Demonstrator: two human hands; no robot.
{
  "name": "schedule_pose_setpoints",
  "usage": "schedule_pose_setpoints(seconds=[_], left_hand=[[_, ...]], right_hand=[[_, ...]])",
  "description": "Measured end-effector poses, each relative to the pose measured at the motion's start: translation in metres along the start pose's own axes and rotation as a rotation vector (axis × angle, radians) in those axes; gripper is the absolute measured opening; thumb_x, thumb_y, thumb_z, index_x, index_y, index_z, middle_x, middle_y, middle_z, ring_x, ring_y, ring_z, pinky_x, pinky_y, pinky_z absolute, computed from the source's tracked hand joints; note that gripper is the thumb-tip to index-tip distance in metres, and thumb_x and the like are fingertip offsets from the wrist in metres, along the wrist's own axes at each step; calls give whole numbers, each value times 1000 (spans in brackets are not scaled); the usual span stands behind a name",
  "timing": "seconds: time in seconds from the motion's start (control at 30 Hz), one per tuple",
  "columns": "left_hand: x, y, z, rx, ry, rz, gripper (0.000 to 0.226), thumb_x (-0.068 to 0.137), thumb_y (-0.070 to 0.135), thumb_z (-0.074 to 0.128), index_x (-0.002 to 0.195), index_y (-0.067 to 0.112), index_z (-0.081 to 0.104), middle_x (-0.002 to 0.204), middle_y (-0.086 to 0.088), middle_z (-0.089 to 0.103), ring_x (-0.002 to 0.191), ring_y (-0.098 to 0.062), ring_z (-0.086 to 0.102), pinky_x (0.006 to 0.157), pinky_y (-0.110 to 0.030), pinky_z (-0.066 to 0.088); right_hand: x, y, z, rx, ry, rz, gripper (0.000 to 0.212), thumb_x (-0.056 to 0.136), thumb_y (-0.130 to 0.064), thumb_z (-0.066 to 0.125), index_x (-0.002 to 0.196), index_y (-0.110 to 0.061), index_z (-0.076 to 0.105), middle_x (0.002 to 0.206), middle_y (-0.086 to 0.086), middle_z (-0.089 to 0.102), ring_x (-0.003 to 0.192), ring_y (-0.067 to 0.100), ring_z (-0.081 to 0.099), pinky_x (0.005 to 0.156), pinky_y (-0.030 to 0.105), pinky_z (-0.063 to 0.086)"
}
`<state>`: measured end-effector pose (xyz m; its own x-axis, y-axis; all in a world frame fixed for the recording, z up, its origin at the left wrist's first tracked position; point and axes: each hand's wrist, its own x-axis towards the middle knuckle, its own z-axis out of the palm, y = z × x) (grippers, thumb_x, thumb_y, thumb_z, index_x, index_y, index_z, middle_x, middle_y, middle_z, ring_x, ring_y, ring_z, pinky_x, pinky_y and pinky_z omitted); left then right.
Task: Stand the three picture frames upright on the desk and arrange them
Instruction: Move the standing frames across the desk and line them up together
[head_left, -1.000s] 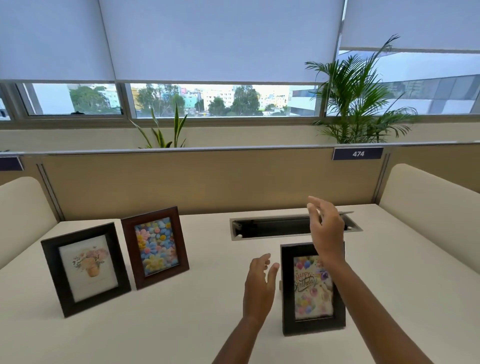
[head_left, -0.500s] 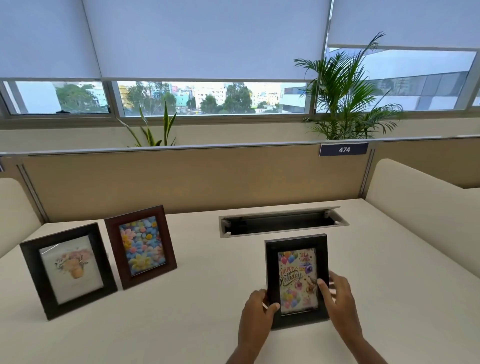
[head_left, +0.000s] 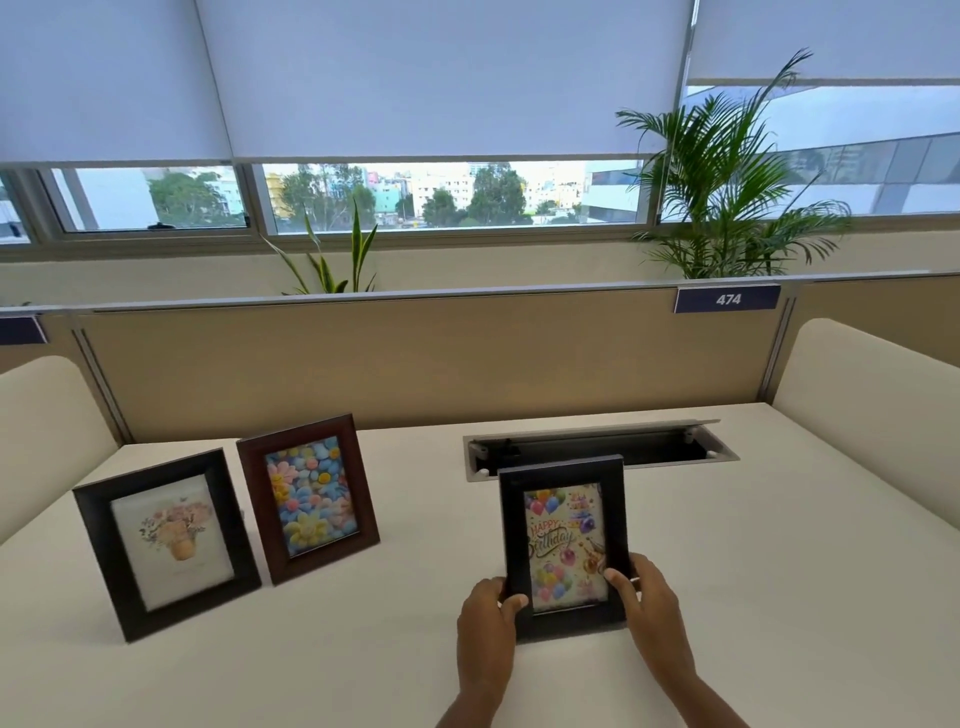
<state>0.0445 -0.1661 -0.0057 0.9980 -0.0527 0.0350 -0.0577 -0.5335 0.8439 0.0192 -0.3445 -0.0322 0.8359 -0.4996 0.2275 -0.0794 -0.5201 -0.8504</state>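
Three picture frames stand upright on the white desk (head_left: 779, 597). A black frame with a birthday balloon picture (head_left: 563, 540) stands near the middle front. My left hand (head_left: 485, 621) grips its lower left edge and my right hand (head_left: 649, 597) grips its lower right edge. A reddish-brown frame with colourful flowers (head_left: 307, 498) stands at the left. Further left and nearer to me stands a black frame with a flower-pot picture (head_left: 166, 543). Both of these stand free of my hands.
An open cable slot (head_left: 665, 447) is sunk into the desk behind the birthday frame. A beige partition (head_left: 415, 364) closes the desk's far side, with rounded side panels left and right. Plants and windows lie beyond it.
Both hands came down from the air and took hold of the birthday frame's lower edges. The frame stays upright at about the same spot on the desk.
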Motion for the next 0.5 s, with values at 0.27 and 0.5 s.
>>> schedule_pose_setpoints(seconds=[0.27,0.5], left_hand=[[55,-15,-43,-9,205,-43,27,91,14,55,115,3,59,113,-13,67,103,-25,61,79,-24,46],[100,-22,-63,-1,353,-94,31,93,12,50,120,-1,54,117,-18,62,108,-30,58,88,-36,48]], right_hand=[[38,-57,73,140,-36,4,24,91,-13,51,111,-1,53,110,17,63,100,27,60,82,37,55],[73,-94,127,172,-32,30,26,92,-16,50,114,-2,52,113,18,61,106,27,57,85,37,54]])
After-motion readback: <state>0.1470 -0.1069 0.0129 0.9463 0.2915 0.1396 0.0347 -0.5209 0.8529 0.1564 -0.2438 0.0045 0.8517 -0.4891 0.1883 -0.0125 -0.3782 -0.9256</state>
